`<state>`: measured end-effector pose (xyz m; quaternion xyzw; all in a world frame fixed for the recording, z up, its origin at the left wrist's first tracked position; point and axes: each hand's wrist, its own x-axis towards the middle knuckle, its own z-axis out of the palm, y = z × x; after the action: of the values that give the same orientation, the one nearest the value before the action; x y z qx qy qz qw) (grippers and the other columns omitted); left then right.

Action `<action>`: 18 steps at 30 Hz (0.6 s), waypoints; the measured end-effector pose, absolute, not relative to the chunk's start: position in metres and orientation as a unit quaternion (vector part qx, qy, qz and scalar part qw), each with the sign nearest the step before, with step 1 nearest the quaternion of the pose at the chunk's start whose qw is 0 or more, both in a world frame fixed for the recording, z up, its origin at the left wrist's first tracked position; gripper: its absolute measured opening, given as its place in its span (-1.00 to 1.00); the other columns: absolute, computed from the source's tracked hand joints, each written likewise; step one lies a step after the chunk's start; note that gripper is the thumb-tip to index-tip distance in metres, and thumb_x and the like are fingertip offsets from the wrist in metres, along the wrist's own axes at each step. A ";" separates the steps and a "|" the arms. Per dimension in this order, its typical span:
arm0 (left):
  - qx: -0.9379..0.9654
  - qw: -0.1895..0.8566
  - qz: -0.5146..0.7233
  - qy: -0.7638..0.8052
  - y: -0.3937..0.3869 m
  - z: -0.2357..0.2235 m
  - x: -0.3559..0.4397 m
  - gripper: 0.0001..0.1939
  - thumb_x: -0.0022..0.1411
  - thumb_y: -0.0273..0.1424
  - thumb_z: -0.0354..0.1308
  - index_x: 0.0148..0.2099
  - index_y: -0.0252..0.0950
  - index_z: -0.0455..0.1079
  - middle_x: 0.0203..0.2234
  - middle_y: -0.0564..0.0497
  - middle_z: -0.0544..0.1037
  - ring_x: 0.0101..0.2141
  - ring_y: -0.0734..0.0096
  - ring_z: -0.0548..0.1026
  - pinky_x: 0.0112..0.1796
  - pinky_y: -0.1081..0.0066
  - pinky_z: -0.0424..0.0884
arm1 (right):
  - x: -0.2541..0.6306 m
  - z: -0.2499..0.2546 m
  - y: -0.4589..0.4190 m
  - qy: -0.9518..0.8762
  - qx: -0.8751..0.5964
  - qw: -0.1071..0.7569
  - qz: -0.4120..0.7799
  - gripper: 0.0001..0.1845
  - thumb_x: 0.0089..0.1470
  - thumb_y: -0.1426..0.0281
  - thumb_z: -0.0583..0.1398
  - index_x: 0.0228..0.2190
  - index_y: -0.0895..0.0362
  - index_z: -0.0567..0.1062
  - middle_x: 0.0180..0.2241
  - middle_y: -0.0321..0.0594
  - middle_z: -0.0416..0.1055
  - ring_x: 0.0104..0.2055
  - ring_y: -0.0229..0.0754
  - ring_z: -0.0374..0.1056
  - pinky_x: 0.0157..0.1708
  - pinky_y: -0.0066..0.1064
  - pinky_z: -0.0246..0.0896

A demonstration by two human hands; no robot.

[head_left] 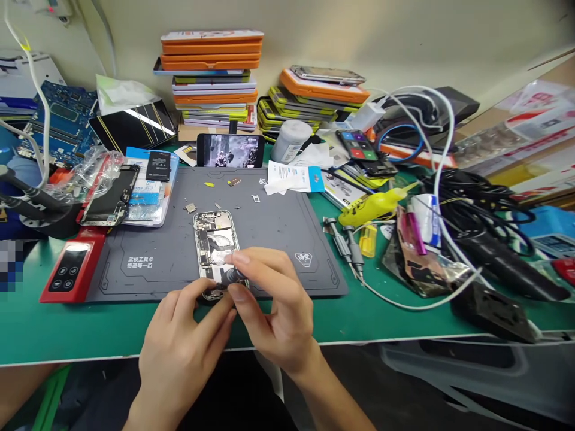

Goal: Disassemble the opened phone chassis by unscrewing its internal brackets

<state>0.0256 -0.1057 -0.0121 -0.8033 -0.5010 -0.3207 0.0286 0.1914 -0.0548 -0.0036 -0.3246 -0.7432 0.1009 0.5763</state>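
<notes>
An opened smartphone (218, 236), its inner boards and metal plates exposed, lies on a grey work mat (148, 239). My left hand (186, 329) is at its lower end, fingers curled around the frame and holding it. My right hand (276, 305) pinches a dark, ridged screwdriver (231, 276) between thumb and fingers over the lower part of the phone. The screwdriver's tip is hidden by my fingers. Above the phone lie a small metal piece (191, 208), a SIM tray (256, 199) and several tiny parts.
A lit phone (230, 150) stands at the mat's back edge, before stacked orange boxes (211, 46). On the left are a red device (72, 267), a detached screen (111, 196) and a battery (159, 166). A yellow bottle (372, 206), cables and tools crowd the right.
</notes>
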 end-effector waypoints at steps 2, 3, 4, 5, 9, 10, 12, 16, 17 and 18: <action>-0.801 0.031 -0.325 -0.502 -0.106 -0.013 0.026 -0.81 0.54 -0.47 0.16 0.05 -0.16 0.57 0.01 -0.10 0.55 -0.16 0.26 0.48 -0.13 0.27 0.42 | 0.189 -0.007 -0.056 -0.749 -0.334 0.564 0.100 -0.29 0.30 0.64 0.22 0.38 -0.02 0.30 0.02 -0.11 0.63 0.00 -0.06 0.57 -0.02 -0.09 0.61; -0.800 0.029 -0.324 -0.504 -0.106 -0.013 0.026 -0.81 0.53 -0.47 0.16 0.05 -0.16 0.57 0.01 -0.10 0.55 -0.16 0.26 0.48 -0.12 0.26 0.42 | 0.188 -0.009 -0.057 -0.748 -0.338 0.563 0.095 -0.26 0.30 0.65 0.23 0.39 -0.02 0.27 0.03 -0.12 0.64 -0.02 -0.07 0.58 -0.05 -0.11 0.62; -0.799 0.026 -0.324 -0.506 -0.106 -0.013 0.027 -0.81 0.53 -0.46 0.17 0.06 -0.15 0.57 0.01 -0.09 0.56 -0.15 0.26 0.48 -0.11 0.26 0.43 | 0.188 -0.012 -0.058 -0.745 -0.343 0.565 0.089 -0.24 0.29 0.65 0.24 0.40 -0.02 0.26 0.02 -0.12 0.64 -0.06 -0.08 0.59 -0.10 -0.13 0.62; -0.798 0.022 -0.322 -0.509 -0.106 -0.013 0.027 -0.80 0.53 -0.46 0.18 0.07 -0.15 0.58 0.01 -0.09 0.56 -0.15 0.26 0.49 -0.10 0.26 0.43 | 0.187 -0.015 -0.059 -0.738 -0.348 0.571 0.086 -0.21 0.28 0.66 0.26 0.41 -0.02 0.25 0.02 -0.12 0.65 -0.11 -0.09 0.60 -0.16 -0.16 0.62; -0.799 0.014 -0.312 -0.515 -0.108 -0.014 0.026 -0.77 0.52 -0.45 0.19 0.12 -0.13 0.58 0.03 -0.08 0.57 -0.13 0.25 0.50 -0.09 0.25 0.43 | 0.188 -0.021 -0.063 -0.703 -0.358 0.604 0.114 -0.10 0.23 0.68 0.30 0.43 -0.11 0.20 -0.01 -0.13 0.62 -0.13 -0.08 0.64 -0.31 -0.22 0.63; -0.798 0.015 -0.311 -0.515 -0.109 -0.014 0.026 -0.76 0.52 -0.45 0.19 0.13 -0.13 0.58 0.03 -0.08 0.57 -0.14 0.25 0.49 -0.11 0.25 0.43 | 0.189 -0.021 -0.063 -0.696 -0.348 0.616 0.122 -0.11 0.22 0.69 0.30 0.42 -0.11 0.21 -0.03 -0.15 0.61 -0.12 -0.08 0.64 -0.30 -0.23 0.64; -0.798 0.015 -0.310 -0.516 -0.109 -0.014 0.026 -0.74 0.53 -0.43 0.19 0.16 -0.12 0.57 0.03 -0.07 0.57 -0.16 0.26 0.48 -0.13 0.26 0.42 | 0.189 -0.016 -0.064 -0.676 -0.323 0.651 0.121 -0.16 0.22 0.70 0.29 0.38 -0.10 0.28 -0.07 -0.17 0.60 -0.11 -0.10 0.64 -0.25 -0.24 0.67; -0.800 0.015 -0.308 -0.515 -0.108 -0.013 0.025 -0.72 0.54 -0.40 0.19 0.20 -0.08 0.56 0.02 -0.06 0.57 -0.17 0.26 0.47 -0.12 0.26 0.43 | 0.184 0.002 -0.064 -0.611 -0.362 0.668 0.221 -0.28 0.31 0.63 0.23 0.36 -0.11 0.27 -0.07 -0.19 0.60 -0.09 -0.15 0.63 -0.21 -0.29 0.70; -0.800 0.015 -0.308 -0.515 -0.108 -0.013 0.025 -0.73 0.53 -0.41 0.18 0.19 -0.09 0.56 0.02 -0.07 0.57 -0.15 0.25 0.48 -0.11 0.25 0.44 | 0.181 0.007 -0.064 -0.607 -0.382 0.642 0.271 -0.34 0.34 0.60 0.22 0.34 -0.10 0.29 -0.04 -0.19 0.61 -0.08 -0.15 0.64 -0.17 -0.28 0.71; -0.800 0.017 -0.307 -0.515 -0.108 -0.013 0.025 -0.75 0.54 -0.41 0.17 0.16 -0.12 0.57 0.02 -0.08 0.57 -0.15 0.24 0.48 -0.11 0.25 0.44 | 0.177 0.011 -0.063 -0.612 -0.393 0.611 0.313 -0.42 0.36 0.57 0.21 0.30 -0.08 0.34 -0.02 -0.19 0.62 -0.05 -0.15 0.65 -0.13 -0.27 0.71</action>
<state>0.0249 -0.1080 -0.0130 -0.8005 -0.5145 -0.3070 0.0171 0.1773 -0.0629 0.0111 -0.3931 -0.6121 0.3127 0.6108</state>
